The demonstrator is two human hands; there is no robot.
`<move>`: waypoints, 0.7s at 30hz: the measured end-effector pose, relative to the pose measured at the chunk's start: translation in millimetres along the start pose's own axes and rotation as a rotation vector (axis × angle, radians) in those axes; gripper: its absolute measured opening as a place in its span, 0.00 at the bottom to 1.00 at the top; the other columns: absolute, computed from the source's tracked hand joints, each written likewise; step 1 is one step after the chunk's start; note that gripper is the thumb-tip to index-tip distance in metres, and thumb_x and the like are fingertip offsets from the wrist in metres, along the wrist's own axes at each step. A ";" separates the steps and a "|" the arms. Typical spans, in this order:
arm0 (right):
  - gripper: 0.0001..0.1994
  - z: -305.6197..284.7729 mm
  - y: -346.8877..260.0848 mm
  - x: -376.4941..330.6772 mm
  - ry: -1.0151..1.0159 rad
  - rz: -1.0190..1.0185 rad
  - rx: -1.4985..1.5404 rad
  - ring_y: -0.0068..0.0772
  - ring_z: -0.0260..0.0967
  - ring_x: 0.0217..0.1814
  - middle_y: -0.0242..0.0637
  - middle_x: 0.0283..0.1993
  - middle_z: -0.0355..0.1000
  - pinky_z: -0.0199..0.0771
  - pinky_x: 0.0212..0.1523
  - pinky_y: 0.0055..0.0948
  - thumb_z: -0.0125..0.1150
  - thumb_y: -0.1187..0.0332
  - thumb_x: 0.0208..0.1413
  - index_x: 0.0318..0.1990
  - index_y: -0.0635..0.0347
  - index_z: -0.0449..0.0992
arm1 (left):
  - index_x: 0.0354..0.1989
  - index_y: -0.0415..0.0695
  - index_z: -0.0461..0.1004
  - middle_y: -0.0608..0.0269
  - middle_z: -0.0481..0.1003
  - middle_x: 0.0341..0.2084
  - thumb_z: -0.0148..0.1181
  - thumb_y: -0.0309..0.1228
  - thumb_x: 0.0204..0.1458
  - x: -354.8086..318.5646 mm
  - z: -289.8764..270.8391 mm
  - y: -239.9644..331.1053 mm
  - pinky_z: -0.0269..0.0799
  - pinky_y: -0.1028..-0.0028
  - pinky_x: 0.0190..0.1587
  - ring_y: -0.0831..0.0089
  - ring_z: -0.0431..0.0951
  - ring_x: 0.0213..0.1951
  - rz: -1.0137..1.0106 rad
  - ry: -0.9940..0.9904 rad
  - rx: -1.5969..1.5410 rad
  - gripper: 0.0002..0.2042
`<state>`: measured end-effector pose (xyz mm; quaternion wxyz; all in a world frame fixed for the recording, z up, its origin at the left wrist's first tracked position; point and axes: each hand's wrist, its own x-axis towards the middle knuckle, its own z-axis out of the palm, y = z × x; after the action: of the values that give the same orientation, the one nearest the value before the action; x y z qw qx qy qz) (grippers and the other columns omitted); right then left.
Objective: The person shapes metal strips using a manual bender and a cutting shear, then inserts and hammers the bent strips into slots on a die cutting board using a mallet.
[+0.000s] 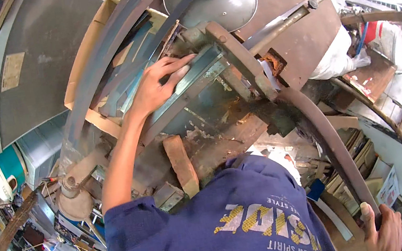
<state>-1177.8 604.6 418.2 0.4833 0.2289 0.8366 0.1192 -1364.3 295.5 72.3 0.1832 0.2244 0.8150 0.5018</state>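
Note:
My left hand [159,83] lies on a narrow grey metal strip [201,66] on the bed of an old metal lever machine [234,56]. Its thumb and fingers stretch along the strip, holding it close to the machine's upright frame. At the lower right my right hand [386,228] is wrapped round the end of a long, curved brown metal lever [322,132], thumb raised on one side. The lever runs from the machine's frame down to that hand. Part of the strip is hidden under my left hand.
A wooden block [181,165] leans below the machine bed. Long dark metal strips [110,58] arch past a cardboard box [88,72] at the left. A round pot lid [239,4] lies on the brown board behind. Scraps and a white bag [336,60] crowd the right.

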 end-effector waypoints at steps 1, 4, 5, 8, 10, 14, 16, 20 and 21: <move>0.34 2.1 0.8 1.6 -0.003 0.004 -0.006 0.62 0.72 0.45 0.61 0.40 0.76 0.69 0.47 0.50 0.51 0.40 0.62 0.47 0.72 0.77 | 0.60 0.46 0.74 0.61 0.78 0.38 0.57 0.33 0.61 8.8 4.6 -4.0 0.70 0.71 0.54 0.72 0.77 0.43 0.046 -0.054 0.073 0.18; 0.34 -4.3 -4.0 1.7 -0.006 0.016 -0.004 0.62 0.72 0.44 0.61 0.40 0.75 0.69 0.46 0.49 0.51 0.41 0.62 0.47 0.72 0.77 | 0.59 0.44 0.74 0.54 0.80 0.44 0.54 0.33 0.63 14.6 13.7 -7.3 0.70 0.70 0.55 0.69 0.79 0.48 0.009 -0.105 0.037 0.17; 0.34 -8.4 -6.5 1.2 -0.006 0.021 0.002 0.62 0.72 0.44 0.61 0.39 0.75 0.69 0.46 0.49 0.51 0.41 0.62 0.47 0.72 0.77 | 0.60 0.44 0.74 0.52 0.80 0.49 0.54 0.32 0.63 14.9 15.5 -9.9 0.70 0.69 0.56 0.69 0.79 0.51 0.053 -0.097 -0.045 0.18; 0.33 -12.7 -9.5 -1.9 -0.007 0.038 0.019 0.62 0.72 0.43 0.61 0.39 0.75 0.69 0.45 0.49 0.51 0.41 0.62 0.47 0.72 0.77 | 0.61 0.44 0.72 0.50 0.75 0.55 0.55 0.31 0.62 14.3 11.6 -15.5 0.71 0.68 0.55 0.70 0.78 0.53 0.069 -0.144 -0.062 0.18; 0.33 -9.9 -5.4 -2.0 -0.003 0.040 0.027 0.62 0.72 0.43 0.61 0.38 0.75 0.69 0.45 0.49 0.51 0.41 0.62 0.47 0.72 0.77 | 0.60 0.43 0.72 0.50 0.76 0.53 0.55 0.30 0.61 16.4 14.6 -22.5 0.71 0.68 0.55 0.65 0.79 0.53 0.109 -0.154 -0.075 0.18; 0.33 -7.7 0.7 0.5 -0.020 0.044 0.052 0.62 0.72 0.42 0.61 0.37 0.75 0.69 0.44 0.49 0.52 0.42 0.62 0.47 0.72 0.77 | 0.57 0.41 0.75 0.51 0.78 0.50 0.57 0.28 0.59 21.8 11.3 -10.5 0.73 0.68 0.54 0.62 0.80 0.52 0.068 -0.213 -0.032 0.17; 0.33 -8.6 -0.2 0.4 -0.036 0.039 0.070 0.62 0.72 0.41 0.61 0.37 0.75 0.69 0.43 0.49 0.52 0.42 0.62 0.47 0.72 0.77 | 0.56 0.41 0.76 0.52 0.78 0.50 0.57 0.28 0.59 21.4 12.5 -12.2 0.73 0.69 0.54 0.63 0.80 0.51 0.066 -0.196 -0.046 0.16; 0.32 -7.4 -1.4 2.1 -0.061 0.032 0.104 0.62 0.72 0.40 0.61 0.36 0.75 0.69 0.42 0.49 0.52 0.42 0.62 0.47 0.72 0.77 | 0.53 0.41 0.77 0.53 0.79 0.48 0.59 0.28 0.58 22.7 14.7 -13.2 0.74 0.71 0.53 0.66 0.81 0.49 0.106 -0.143 -0.083 0.15; 0.32 -8.0 -1.5 3.2 -0.065 0.031 0.111 0.62 0.72 0.40 0.61 0.36 0.75 0.69 0.42 0.49 0.52 0.42 0.62 0.47 0.71 0.77 | 0.53 0.41 0.77 0.53 0.79 0.48 0.59 0.28 0.58 23.2 15.2 -14.4 0.74 0.71 0.53 0.66 0.81 0.49 0.103 -0.146 -0.082 0.15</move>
<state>-1186.6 605.0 419.2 0.4948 0.2721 0.8221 0.0727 -1378.3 313.7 51.1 0.2251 0.2945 0.7655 0.5260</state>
